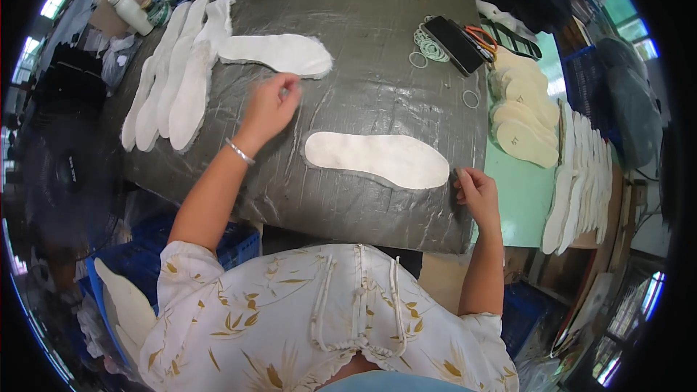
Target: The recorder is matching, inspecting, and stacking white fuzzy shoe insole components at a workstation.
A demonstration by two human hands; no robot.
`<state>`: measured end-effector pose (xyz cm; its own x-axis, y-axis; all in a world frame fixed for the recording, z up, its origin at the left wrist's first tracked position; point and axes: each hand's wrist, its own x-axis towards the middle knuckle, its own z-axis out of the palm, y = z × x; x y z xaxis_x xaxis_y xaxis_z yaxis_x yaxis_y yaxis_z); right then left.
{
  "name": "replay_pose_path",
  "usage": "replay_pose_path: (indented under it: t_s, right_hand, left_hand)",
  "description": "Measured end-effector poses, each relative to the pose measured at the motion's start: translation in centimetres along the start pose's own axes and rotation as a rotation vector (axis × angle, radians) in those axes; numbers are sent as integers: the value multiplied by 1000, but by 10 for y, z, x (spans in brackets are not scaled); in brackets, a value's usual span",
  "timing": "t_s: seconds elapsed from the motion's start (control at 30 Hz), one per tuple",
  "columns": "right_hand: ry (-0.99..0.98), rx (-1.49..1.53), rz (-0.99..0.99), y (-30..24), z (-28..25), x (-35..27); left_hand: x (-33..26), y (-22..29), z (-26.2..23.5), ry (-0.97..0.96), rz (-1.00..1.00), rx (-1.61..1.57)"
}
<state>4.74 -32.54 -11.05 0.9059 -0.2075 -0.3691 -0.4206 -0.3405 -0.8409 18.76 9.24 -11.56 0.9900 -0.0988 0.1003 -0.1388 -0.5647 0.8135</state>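
Observation:
A white fuzzy-edged insole [377, 158] lies crosswise on the dark, plastic-covered table [377, 94] in front of me. Just past its wider right end, my right hand [478, 194] has thumb and forefinger pinched together; whether anything is between them is too small to make out. My left hand [273, 107], a silver bangle on its wrist, is closed with curled fingers beside the near edge of a second white insole [279, 54]. What those fingers hold, if anything, is hidden. Several more white insoles [190, 91] lie side by side at the left, partly overlapping the second one.
A phone [454, 43] and rubber bands [430, 45] lie at the back right. Yellowish insole pieces [524, 131] and a row of white insoles [577, 181] rest on the green surface [517, 207]. A white bottle [131, 11] stands far left, a blue crate [239, 245] below the table.

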Motion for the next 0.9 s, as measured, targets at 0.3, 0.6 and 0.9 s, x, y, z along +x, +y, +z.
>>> replay_pose_path:
  t_s: [0.3, 0.6, 0.9]
  right_hand:
    - [-63, 87, 3, 13, 6, -1]
    - [-149, -74, -36, 31, -3, -50]
    - [-344, 7, 58, 25, -19, -49]
  left_hand:
    - [-80, -9, 30, -183, -474, -487]
    - [-127, -6, 8, -218, -623, -743]
    - [-280, -37, -69, 584, -332, -332]
